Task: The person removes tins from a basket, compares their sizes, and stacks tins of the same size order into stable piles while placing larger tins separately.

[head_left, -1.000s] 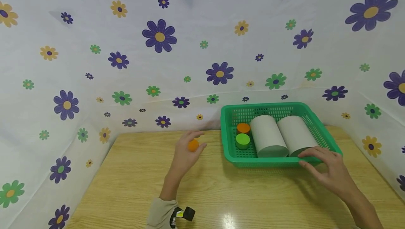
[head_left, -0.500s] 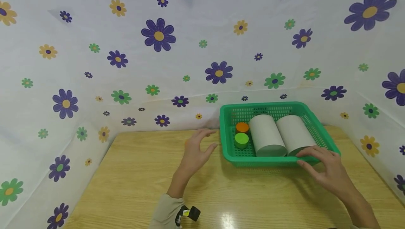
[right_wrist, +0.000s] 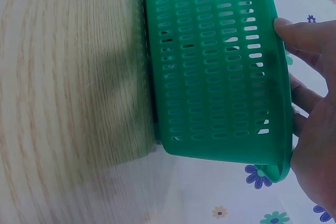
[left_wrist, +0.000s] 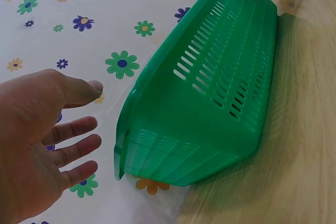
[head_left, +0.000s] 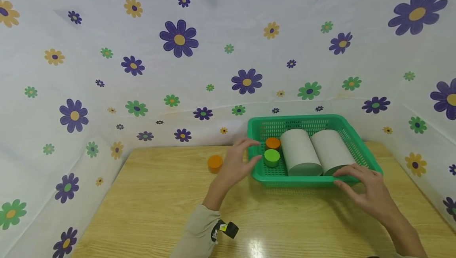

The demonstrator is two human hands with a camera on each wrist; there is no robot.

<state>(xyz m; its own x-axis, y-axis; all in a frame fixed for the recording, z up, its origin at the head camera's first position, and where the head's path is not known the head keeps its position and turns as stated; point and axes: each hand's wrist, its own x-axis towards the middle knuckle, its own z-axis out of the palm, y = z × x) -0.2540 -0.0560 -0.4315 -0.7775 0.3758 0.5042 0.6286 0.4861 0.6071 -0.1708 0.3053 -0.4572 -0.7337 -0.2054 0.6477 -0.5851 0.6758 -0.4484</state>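
Observation:
My left hand (head_left: 235,165) hovers at the left side of a green plastic basket (head_left: 303,179), thumb and fingers spread with nothing between them. In the left wrist view the left hand (left_wrist: 39,135) is apart from the basket's corner (left_wrist: 173,108). My right hand (head_left: 370,190) holds the front rim near the right corner; its thumb (right_wrist: 299,34) lies on the outer side and the fingers reach over the rim. Inside the basket are an orange short cylinder (head_left: 272,143), a light green one (head_left: 272,157) and two large white cylinders (head_left: 301,151) lying side by side (head_left: 333,151).
Another orange short cylinder (head_left: 215,164) stands on the wooden table (head_left: 149,202), just left of my left hand. A white cloth with printed flowers (head_left: 199,76) hangs behind the table and along both sides.
My left hand has left the orange cylinder on the table and moved right to the basket's left side. The right hand has stayed at the front rim.

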